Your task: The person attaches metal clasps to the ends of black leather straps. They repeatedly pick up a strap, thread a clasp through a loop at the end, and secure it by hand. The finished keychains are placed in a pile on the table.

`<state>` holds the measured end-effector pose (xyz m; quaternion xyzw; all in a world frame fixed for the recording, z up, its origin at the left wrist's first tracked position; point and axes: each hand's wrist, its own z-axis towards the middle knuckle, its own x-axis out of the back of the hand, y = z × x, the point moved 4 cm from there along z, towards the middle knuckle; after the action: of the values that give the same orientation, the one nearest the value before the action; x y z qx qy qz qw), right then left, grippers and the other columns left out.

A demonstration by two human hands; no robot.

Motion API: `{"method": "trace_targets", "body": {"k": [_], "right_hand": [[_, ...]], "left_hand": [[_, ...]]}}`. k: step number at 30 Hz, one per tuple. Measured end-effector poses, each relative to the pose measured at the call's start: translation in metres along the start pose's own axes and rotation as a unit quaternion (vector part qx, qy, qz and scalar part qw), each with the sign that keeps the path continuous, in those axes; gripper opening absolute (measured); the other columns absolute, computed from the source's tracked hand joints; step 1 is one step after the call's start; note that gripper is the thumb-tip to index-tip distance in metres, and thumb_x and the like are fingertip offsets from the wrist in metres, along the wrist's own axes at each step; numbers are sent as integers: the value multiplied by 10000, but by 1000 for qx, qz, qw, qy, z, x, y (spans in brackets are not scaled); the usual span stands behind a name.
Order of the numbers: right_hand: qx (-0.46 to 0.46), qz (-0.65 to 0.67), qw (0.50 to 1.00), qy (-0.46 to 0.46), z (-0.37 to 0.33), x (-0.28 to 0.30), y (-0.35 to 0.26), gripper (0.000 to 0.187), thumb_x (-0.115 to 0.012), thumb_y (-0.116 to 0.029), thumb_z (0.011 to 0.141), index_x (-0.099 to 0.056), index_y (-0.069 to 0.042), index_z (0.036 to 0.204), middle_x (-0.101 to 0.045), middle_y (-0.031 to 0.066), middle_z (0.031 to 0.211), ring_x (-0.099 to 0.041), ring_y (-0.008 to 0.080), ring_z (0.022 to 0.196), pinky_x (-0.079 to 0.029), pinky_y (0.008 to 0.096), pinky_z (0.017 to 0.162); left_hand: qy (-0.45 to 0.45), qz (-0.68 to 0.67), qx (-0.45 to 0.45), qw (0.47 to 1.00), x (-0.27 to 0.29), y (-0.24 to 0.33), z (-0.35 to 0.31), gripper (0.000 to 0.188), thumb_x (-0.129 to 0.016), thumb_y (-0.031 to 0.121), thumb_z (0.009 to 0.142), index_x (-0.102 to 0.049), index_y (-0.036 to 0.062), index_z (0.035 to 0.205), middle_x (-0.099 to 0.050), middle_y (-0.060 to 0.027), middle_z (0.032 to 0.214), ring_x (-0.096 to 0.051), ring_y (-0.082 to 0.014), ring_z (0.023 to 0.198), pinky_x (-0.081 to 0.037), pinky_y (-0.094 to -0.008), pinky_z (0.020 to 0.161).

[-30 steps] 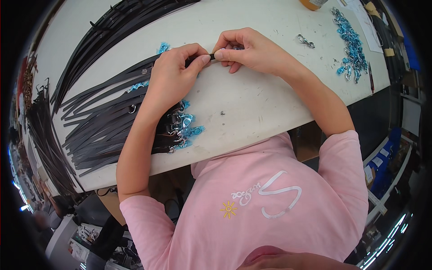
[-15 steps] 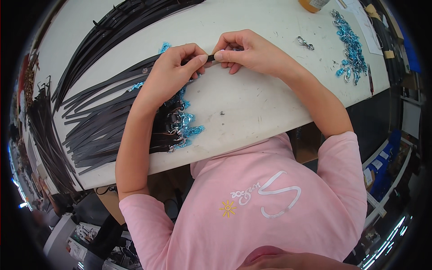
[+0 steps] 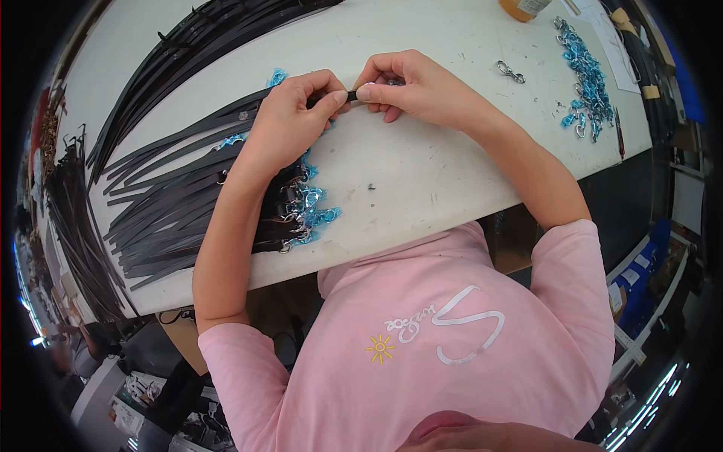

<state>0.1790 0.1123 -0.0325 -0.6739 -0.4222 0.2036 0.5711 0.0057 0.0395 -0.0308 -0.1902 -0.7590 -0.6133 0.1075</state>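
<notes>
Between my two hands a black strap (image 3: 352,96) is stretched across a short gap. My left hand (image 3: 301,113) pinches it with thumb and forefinger, above the pile of finished-looking straps. From the right, my right hand (image 3: 399,87) pinches the same strap close to its end; a bit of metal shows behind the curled fingers, too hidden to name. Below and left of my left hand lie many black straps (image 3: 173,218) side by side, their right ends fitted with metal snap hooks in blue plastic wrap (image 3: 312,203).
On the white table (image 3: 407,188), a loose snap hook (image 3: 510,72) lies right of my right hand. Farther right is a heap of blue-wrapped hooks (image 3: 587,75) beside a thin pen-like tool (image 3: 619,132). Long black straps (image 3: 181,53) run along the far left; an orange container (image 3: 523,7) stands at the far edge.
Both hands keep their pinch on the strap, with only a very slight shift. My left forearm has moved a little to the right.
</notes>
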Motion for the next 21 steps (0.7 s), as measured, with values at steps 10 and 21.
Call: {"method": "trace_targets", "body": {"k": [10, 21], "right_hand": [[-13, 10, 1000, -15, 0, 1, 2, 212, -660, -219, 1004, -684, -12, 1040, -662, 28, 887, -633, 88, 816, -564, 234, 687], [-13, 2, 1000, -18, 0, 0, 1, 208, -654, -210, 1006, -683, -9, 1051, -666, 31, 897, -633, 89, 831, -565, 232, 686]], "left_hand": [[-57, -22, 16, 998, 4, 4, -2, 192, -568, 178, 1048, -629, 22, 954, -660, -1, 886, -543, -65, 791, -473, -234, 745], [-34, -7, 2, 999, 2, 3, -1, 219, -579, 189, 1036, -649, -3, 957, -658, -19, 821, -568, -79, 748, -487, -246, 712]]}}
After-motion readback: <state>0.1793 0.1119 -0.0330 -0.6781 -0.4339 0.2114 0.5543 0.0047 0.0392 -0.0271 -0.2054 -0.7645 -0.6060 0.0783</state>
